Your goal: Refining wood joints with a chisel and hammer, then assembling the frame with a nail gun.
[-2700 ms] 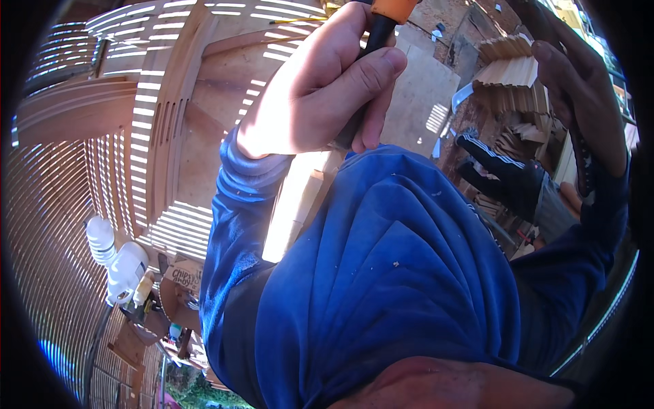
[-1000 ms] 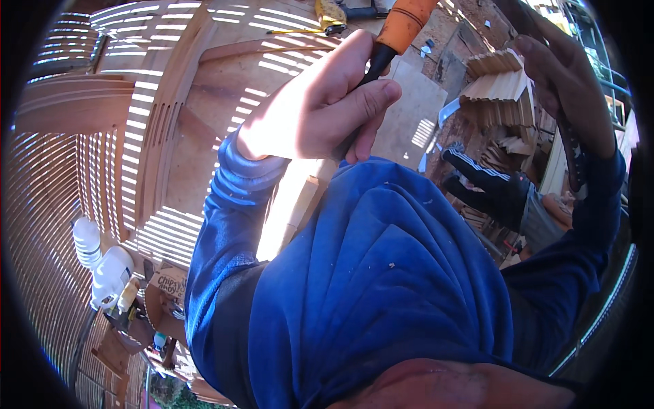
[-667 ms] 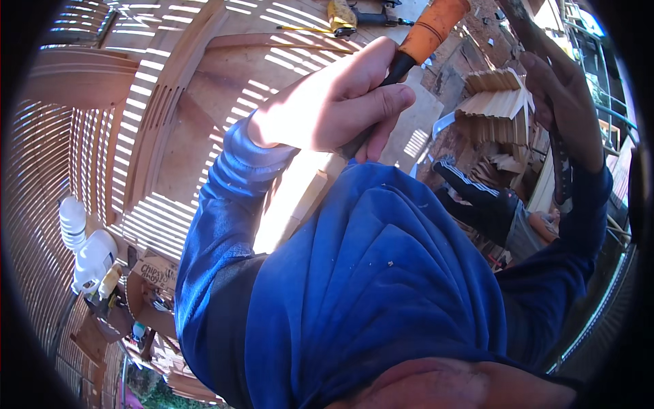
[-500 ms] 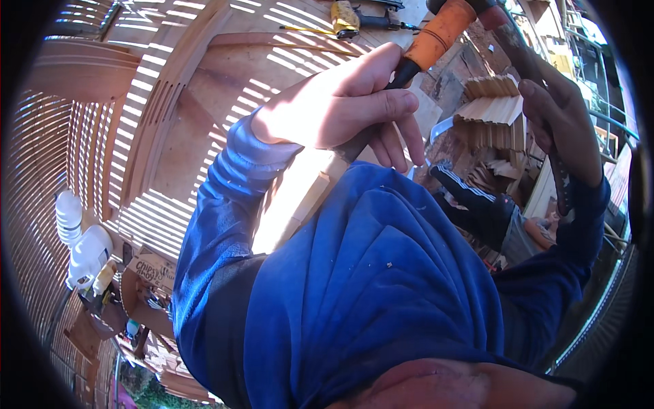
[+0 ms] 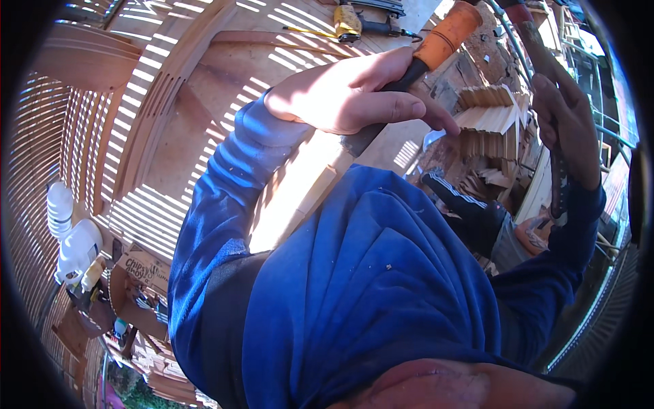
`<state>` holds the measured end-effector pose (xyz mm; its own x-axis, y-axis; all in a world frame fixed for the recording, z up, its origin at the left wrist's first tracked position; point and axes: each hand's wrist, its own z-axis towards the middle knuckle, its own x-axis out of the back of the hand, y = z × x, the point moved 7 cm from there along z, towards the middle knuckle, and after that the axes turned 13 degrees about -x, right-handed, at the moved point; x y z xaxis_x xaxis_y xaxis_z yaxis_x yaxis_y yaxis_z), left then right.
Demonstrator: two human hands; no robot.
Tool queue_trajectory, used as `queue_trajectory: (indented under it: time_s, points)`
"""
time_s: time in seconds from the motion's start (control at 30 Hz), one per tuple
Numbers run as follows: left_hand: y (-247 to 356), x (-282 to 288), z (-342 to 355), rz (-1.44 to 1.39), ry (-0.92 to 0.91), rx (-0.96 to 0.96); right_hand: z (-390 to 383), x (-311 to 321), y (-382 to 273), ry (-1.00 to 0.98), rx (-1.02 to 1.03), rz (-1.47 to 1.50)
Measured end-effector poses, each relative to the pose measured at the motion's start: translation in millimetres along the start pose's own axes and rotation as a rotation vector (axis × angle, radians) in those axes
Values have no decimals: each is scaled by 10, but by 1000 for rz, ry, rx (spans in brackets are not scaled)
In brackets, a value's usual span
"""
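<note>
My left hand (image 5: 354, 95) is closed around a chisel (image 5: 447, 37) with an orange and black handle, its thumb lying along the shaft. The chisel slants down to the left, its dark blade meeting the end of a pale wooden piece (image 5: 289, 198). That piece lies between my left forearm and my torso, partly hidden by both. At the right, my right hand (image 5: 569, 133) grips the wooden handle of a hammer (image 5: 541, 51). The hammer's head is near the upper edge, partly cut off, to the right of the chisel's butt and apart from it.
A yellow and black power tool (image 5: 349, 24) lies at the far side. Stacked wooden pieces (image 5: 487, 119) stand between my hands, with another person (image 5: 501, 238) beyond. Curved wooden parts (image 5: 160, 102) are on the left, near a white jug (image 5: 78, 249) and a cardboard box (image 5: 143, 267).
The hammer head has moved right, away from the chisel's butt. My left hand and the chisel have shifted slightly right in view; my left hand still holds the chisel.
</note>
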<state>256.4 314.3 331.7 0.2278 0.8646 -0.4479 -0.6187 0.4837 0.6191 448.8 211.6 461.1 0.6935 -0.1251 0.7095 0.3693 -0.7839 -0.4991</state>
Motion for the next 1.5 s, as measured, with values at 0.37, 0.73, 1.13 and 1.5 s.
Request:
queue_trajectory:
  time_s: [0.37,0.73,1.13,1.5]
  points:
    - [50,-56,-37,-93,81,1,86,50,-19,45,64,-45]
    - [-2,-66,-149,-63,41,279,-175,-279,-49,-51,16,-95]
    - [29,-158,-184,-108,132,346,-34,-132,22,-121,-39,43]
    - [38,-178,-184,-134,47,375,-81,-44,-62,39,13,19]
